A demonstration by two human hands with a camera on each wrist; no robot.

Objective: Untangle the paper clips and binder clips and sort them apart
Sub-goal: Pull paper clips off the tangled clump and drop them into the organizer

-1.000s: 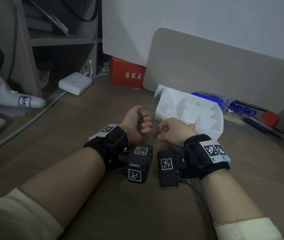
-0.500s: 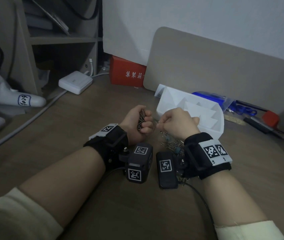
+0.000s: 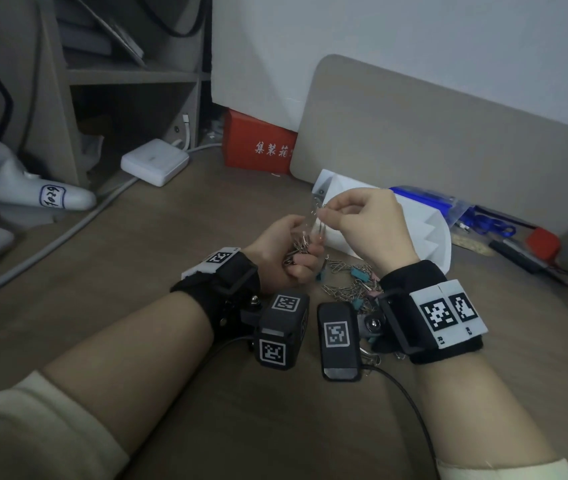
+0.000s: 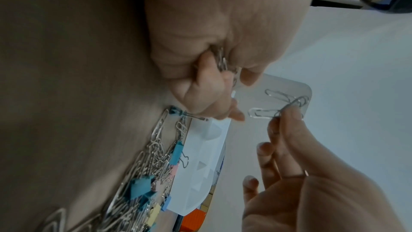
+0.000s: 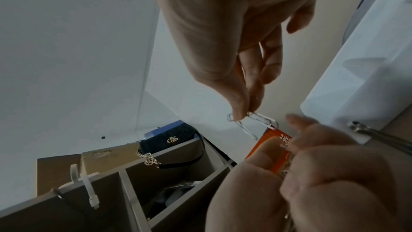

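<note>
My left hand grips a bunch of silver paper clips in its fist; the bunch shows between thumb and fingers. My right hand is raised above it and pinches two linked paper clips between thumb and forefinger; in the right wrist view the linked clips hang from the fingertips. On the desk under my right wrist lies a tangled pile of paper clips and blue, pink and yellow binder clips, seen closer as the pile. A white compartment tray stands just behind my hands.
A red box and a beige board stand at the back. Blue packaging, pens and a red item lie to the right. A white power adapter, its cable and a white controller sit left, by the shelves.
My right hand has risen from the pile up and forward, drawing linked paper clips up with it. My left hand stays in place holding its bunch.
</note>
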